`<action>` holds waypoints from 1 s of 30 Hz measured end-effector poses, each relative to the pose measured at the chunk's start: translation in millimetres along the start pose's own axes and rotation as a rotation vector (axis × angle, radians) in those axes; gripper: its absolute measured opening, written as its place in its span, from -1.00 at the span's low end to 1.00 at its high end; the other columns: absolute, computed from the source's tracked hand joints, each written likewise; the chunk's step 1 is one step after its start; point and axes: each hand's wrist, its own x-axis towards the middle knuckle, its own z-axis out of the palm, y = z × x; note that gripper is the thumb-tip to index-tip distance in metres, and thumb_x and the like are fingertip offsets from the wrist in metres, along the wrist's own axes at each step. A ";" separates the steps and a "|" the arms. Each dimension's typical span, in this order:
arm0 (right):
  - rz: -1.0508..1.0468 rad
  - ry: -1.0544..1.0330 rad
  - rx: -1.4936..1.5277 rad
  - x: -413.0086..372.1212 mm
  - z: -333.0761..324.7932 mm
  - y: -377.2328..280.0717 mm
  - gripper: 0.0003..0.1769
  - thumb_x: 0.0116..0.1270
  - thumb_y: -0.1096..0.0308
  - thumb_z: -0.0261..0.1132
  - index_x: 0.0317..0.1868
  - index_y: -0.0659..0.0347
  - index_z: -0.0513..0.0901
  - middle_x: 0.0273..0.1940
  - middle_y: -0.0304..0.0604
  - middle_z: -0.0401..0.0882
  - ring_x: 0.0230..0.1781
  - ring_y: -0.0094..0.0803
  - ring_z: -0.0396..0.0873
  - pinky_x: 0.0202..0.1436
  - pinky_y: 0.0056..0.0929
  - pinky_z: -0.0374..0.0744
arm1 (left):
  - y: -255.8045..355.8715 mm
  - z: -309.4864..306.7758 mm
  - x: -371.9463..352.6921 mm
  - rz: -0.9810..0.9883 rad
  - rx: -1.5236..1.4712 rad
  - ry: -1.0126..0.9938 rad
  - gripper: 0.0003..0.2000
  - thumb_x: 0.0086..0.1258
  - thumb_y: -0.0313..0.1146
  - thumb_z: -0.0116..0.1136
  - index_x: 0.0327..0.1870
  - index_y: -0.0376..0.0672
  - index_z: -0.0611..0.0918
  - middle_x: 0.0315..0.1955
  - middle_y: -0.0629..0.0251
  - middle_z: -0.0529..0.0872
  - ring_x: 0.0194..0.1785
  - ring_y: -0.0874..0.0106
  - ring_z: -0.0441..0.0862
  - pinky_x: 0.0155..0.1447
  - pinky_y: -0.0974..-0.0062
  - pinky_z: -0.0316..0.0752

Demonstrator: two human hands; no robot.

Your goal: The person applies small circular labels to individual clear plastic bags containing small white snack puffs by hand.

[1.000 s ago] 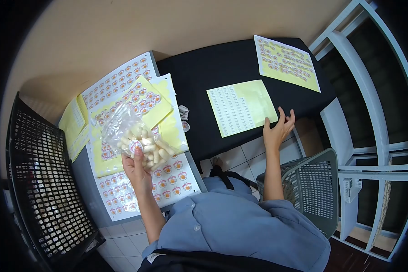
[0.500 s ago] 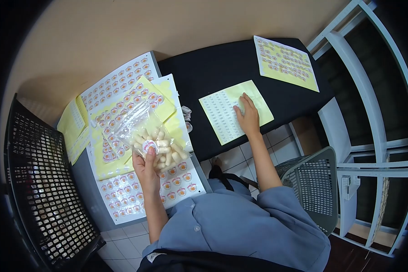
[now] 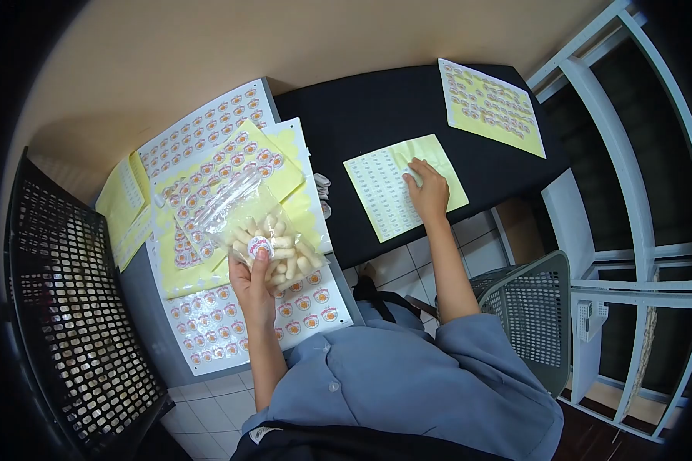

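My left hand (image 3: 252,286) grips a clear zip bag (image 3: 273,257) of pale, finger-shaped snacks. Its thumb lies on the round sticker (image 3: 260,247) on the bag's front. The bag is over the sticker sheets on the grey table. My right hand (image 3: 429,190) is at a yellow sheet of small printed labels (image 3: 378,194) on the black table. Its fingers are bent, with the thumb apart from the index finger beside the rows of labels. No label shows between them. The sheet's right side is bare yellow backing.
White sheets of round stickers (image 3: 307,307) and yellow sheets (image 3: 284,173) overlap on the grey table. Another sticker sheet (image 3: 492,111) lies at the black table's far right. A black crate (image 3: 84,315) stands left, a grey-green basket (image 3: 527,307) right, beside white shelving (image 3: 615,154).
My right hand has gone from fingers stretched over the label sheet to bent fingers near the label rows. My left hand still holds the bag; the view has shifted slightly.
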 end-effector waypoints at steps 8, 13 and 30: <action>0.074 -0.001 0.037 4.4 0.5 -5.8 -0.87 -0.02 0.45 0.26 -0.39 0.21 0.58 -0.11 -0.12 0.52 -0.03 -0.19 0.44 -0.03 -0.37 0.42 | 3.5 -3.5 -1.4 -0.002 -0.010 -0.003 -0.58 0.25 -0.43 -0.01 0.12 -0.31 0.23 -0.13 0.19 0.49 -0.12 0.52 0.49 -0.07 0.61 0.42; 0.004 0.051 0.135 7.6 9.5 7.2 -0.92 -0.02 0.46 0.25 -0.45 0.23 0.57 -0.14 -0.02 0.52 -0.09 -0.15 0.47 -0.03 -0.37 0.42 | 4.9 -4.2 0.8 -0.015 0.038 -0.087 -0.62 0.29 -0.43 -0.06 0.09 -0.32 0.24 -0.18 0.22 0.51 -0.14 0.56 0.48 -0.09 0.65 0.39; -0.126 -0.176 0.838 -57.0 -37.9 -203.9 -0.89 0.03 0.34 0.27 -0.42 0.16 0.61 0.24 0.09 0.04 0.32 0.01 -0.20 0.28 -0.11 -0.13 | 13.2 22.9 -0.5 0.216 0.311 -0.273 -0.56 0.17 -0.60 0.04 0.08 -0.27 0.22 -0.11 0.15 0.43 -0.02 0.45 0.43 0.03 0.57 0.37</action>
